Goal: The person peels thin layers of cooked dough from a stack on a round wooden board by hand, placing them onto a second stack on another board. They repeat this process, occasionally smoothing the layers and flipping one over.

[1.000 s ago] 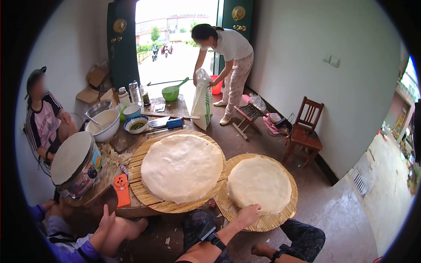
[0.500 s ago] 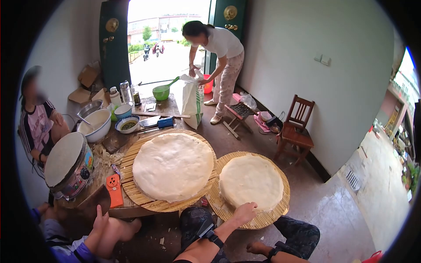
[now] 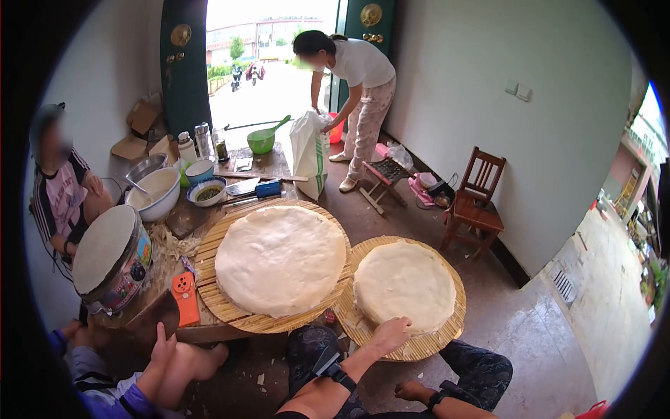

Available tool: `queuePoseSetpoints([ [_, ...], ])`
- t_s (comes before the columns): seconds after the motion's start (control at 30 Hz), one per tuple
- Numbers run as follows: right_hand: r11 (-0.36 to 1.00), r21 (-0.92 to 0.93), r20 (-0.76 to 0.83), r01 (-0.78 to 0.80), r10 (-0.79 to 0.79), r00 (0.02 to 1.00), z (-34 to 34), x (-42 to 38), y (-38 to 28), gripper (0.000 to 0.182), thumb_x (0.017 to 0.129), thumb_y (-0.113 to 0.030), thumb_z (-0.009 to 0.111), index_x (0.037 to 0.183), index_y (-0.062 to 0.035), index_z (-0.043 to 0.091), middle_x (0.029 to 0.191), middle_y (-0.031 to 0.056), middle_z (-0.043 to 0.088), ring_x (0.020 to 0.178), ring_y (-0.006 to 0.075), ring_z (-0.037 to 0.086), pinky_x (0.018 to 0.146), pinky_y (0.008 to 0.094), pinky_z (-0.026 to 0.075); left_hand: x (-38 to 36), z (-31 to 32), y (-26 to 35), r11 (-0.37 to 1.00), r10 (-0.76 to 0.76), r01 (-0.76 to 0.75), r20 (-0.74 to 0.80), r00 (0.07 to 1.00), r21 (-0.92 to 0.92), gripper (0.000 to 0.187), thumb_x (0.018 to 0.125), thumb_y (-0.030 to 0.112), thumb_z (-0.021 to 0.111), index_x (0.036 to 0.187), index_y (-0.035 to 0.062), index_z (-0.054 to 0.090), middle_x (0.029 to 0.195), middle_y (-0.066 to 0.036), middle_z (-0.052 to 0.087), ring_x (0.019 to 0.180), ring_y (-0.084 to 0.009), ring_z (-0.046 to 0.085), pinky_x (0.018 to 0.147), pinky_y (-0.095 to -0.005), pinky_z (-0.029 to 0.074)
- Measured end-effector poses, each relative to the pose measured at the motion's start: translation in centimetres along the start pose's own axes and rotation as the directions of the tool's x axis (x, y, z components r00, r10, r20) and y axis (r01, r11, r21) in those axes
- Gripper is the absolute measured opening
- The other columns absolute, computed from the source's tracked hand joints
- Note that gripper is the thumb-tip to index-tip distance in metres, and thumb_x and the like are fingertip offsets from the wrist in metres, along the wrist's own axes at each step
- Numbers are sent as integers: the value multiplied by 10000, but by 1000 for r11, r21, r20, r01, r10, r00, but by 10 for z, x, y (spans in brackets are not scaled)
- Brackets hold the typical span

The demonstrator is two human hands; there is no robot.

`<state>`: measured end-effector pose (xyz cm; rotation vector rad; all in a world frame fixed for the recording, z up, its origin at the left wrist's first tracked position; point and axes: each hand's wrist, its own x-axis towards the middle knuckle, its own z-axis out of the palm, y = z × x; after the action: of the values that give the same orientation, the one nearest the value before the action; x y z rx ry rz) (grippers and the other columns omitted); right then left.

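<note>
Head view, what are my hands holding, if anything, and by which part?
Your left hand is at the near edge of the smaller dough round; whether it grips cannot be told. Your right hand shows nothing held.

**Operator:** State clearance around the smaller sheet stack [image 3: 405, 283].

**Technician:** Above it: open, except at its near edge, where the left hand [image 3: 393, 334] blocks access. Right of it, past its slatted mat [image 3: 455, 322]: exposed floor [image 3: 499, 300], passable.

**Operator:** List obstructions.

**Technician:** Left of it: the larger sheet stack [image 3: 280, 260] on a second mat [image 3: 209, 276]; the mat rims meet or overlap. Below it: the right hand [image 3: 412, 391] and a knee [image 3: 481, 366]. Beyond it, well apart: a folding stool [image 3: 385, 173]. Right of and beyond it: a wooden chair [image 3: 478, 206].
</note>
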<state>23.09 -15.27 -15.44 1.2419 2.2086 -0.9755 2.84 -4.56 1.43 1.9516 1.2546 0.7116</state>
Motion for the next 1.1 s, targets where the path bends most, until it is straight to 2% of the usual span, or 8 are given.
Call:
queuePoseSetpoints([
  [0.03, 1000, 9, 5, -6, 6, 1000, -2, -2, -2, 383, 767, -347, 537, 1018, -78, 642, 1029, 146, 631, 959, 337, 586, 843, 401, 453, 0, 0, 0, 1000, 10, -10, -2, 1000, 8, 323, 763, 184, 552, 1052, 39, 551, 1021, -205, 591, 997, -348, 548, 864, -410, 425],
  [0.33, 1000, -14, 21, -26, 27, 999, 0, 1, 0, 391, 766, -355, 551, 1039, -87, 635, 1027, 156, 631, 966, 336, 586, 846, 402, 454, -3, -4, 4, 1000, -28, 28, 28, 999, -2, 322, 760, 197, 544, 1040, 37, 554, 998, -210, 593, 992, -358, 544, 858, -419, 422],
  [0.73, 1000, 13, -18, 12, -12, 1000, 4, 4, 4, 385, 759, -343, 544, 1024, -82, 646, 982, 173, 638, 923, 352, 597, 824, 414, 463, -1, 6, -2, 999, -5, 2, 71, 997, 42, 335, 763, 200, 519, 1059, 44, 536, 1003, -208, 588, 996, -357, 537, 860, -427, 417],
  [1.1, 1000, 21, -7, -6, 6, 1000, -5, -3, -3, 390, 761, -338, 536, 1038, -82, 638, 1025, 165, 629, 967, 338, 585, 851, 404, 451, 1, 9, 1, 998, -10, 2, 123, 992, 61, 322, 770, 202, 506, 1056, 55, 531, 989, -203, 585, 980, -358, 541, 857, -427, 418],
])
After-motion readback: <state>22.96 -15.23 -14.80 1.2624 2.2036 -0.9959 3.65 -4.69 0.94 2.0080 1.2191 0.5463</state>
